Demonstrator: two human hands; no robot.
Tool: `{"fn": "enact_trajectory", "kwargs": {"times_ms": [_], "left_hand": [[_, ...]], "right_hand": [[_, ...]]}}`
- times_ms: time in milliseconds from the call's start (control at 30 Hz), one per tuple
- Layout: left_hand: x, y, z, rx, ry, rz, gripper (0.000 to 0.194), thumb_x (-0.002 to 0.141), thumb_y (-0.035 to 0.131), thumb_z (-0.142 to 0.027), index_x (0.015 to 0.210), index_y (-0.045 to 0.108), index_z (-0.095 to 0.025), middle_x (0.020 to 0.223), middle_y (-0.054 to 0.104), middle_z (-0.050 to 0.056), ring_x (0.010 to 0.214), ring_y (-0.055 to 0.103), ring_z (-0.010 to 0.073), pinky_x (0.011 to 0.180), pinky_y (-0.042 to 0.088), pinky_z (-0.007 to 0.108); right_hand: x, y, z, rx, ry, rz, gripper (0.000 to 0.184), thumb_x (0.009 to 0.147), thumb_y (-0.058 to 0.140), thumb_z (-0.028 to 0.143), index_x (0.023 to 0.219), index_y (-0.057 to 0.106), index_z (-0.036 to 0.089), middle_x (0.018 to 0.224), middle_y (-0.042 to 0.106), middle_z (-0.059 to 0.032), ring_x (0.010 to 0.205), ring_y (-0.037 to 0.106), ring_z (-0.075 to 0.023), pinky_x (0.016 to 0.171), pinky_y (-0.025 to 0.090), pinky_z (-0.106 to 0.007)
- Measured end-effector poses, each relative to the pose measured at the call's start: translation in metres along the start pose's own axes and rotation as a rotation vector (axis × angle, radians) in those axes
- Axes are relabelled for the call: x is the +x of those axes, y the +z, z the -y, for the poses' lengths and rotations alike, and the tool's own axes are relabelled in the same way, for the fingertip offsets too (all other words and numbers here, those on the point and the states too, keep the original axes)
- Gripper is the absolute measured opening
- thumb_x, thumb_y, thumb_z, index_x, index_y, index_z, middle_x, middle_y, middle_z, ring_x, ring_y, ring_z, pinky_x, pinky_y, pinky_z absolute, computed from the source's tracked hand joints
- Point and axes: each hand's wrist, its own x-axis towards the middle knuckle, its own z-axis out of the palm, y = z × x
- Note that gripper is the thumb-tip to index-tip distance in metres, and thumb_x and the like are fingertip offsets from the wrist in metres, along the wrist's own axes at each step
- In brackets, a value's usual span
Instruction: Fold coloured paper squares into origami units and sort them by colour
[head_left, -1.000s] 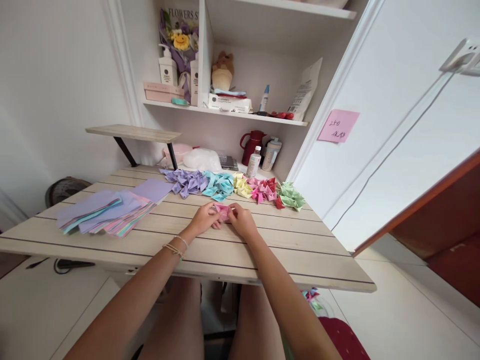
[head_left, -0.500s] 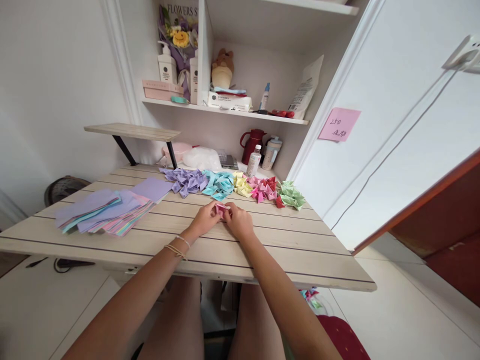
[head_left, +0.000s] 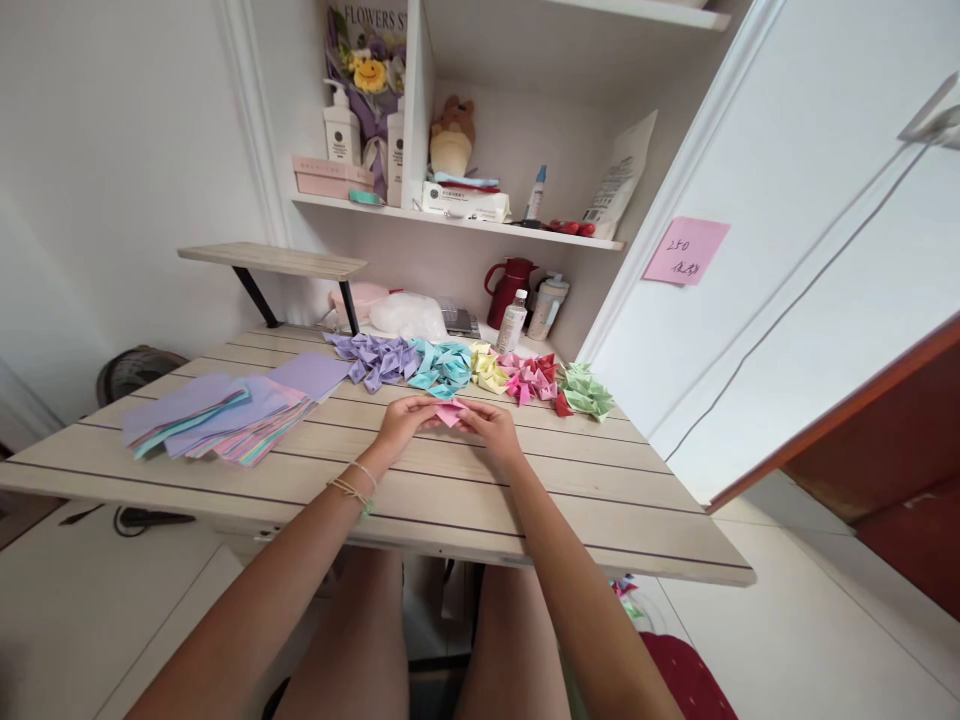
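Observation:
A small piece of folded pink paper (head_left: 450,412) is held between my two hands above the middle of the table. My left hand (head_left: 405,422) pinches its left side, and my right hand (head_left: 489,428) grips the right side. Just beyond the hands lies a row of folded paper pieces: purple ones (head_left: 376,360), blue ones (head_left: 441,368), yellow ones (head_left: 489,370), pink ones (head_left: 531,376) with some red, and green ones (head_left: 586,390). Fanned sheets of coloured paper (head_left: 225,415) lie to the left.
The slatted wooden table (head_left: 600,500) stands against a white shelf unit. A small raised stand (head_left: 274,260) is at the back left. Behind the row stand a bottle (head_left: 512,322), a red jug (head_left: 511,290) and a tumbler (head_left: 547,305).
Both hands have turned outward, their fingers now straighter along the paper's sides. More of the pink paper's flat face shows between them. The view has shifted slightly.

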Motion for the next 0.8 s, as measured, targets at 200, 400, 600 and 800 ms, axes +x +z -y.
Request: {"fn": "enact_trajectory", "kwargs": {"times_ms": [200,400,600,800], "left_hand": [[0.0013,-0.0028,-0.0012,-0.020,-0.032,-0.037,0.035,0.058,0.076,-0.037,0.077,0.068,-0.009,0.076,0.070,0.009,0.067,0.065,0.0171,0.071,0.056,0.033],[0.0019,-0.0027,0.0021,0.008,-0.021,-0.015,0.037,0.059,0.076,-0.039,0.079,0.068,-0.010,0.081,0.070,0.009,0.070,0.065,0.0171,0.075,0.055,0.036],[0.0005,-0.0018,0.0018,0.038,-0.012,0.014,0.037,0.059,0.074,-0.040,0.080,0.068,-0.010,0.085,0.069,0.009,0.079,0.064,0.0196,0.076,0.054,0.036],[0.0006,-0.0003,0.0026,0.082,0.004,0.038,0.031,0.060,0.074,-0.037,0.076,0.066,-0.011,0.077,0.068,0.006,0.072,0.063,0.0159,0.069,0.053,0.029]], "right_hand": [[0.0001,-0.0029,0.0023,-0.053,-0.061,-0.065,0.040,0.064,0.068,0.049,0.087,0.069,0.016,0.075,0.070,-0.0066,0.065,0.066,-0.0192,0.066,0.055,-0.034],[0.0001,-0.0037,0.0029,-0.084,-0.093,-0.016,0.042,0.068,0.066,0.048,0.097,0.068,0.018,0.081,0.070,-0.0070,0.067,0.065,-0.0187,0.067,0.054,-0.034],[-0.0009,-0.0030,0.0035,-0.173,-0.103,0.012,0.036,0.066,0.067,0.048,0.084,0.071,0.017,0.076,0.070,-0.0060,0.068,0.063,-0.0188,0.066,0.053,-0.032],[0.0019,-0.0036,-0.0028,-0.077,-0.042,-0.030,0.033,0.067,0.066,0.048,0.075,0.067,0.016,0.067,0.067,-0.0037,0.061,0.061,-0.0158,0.064,0.052,-0.030]]}}
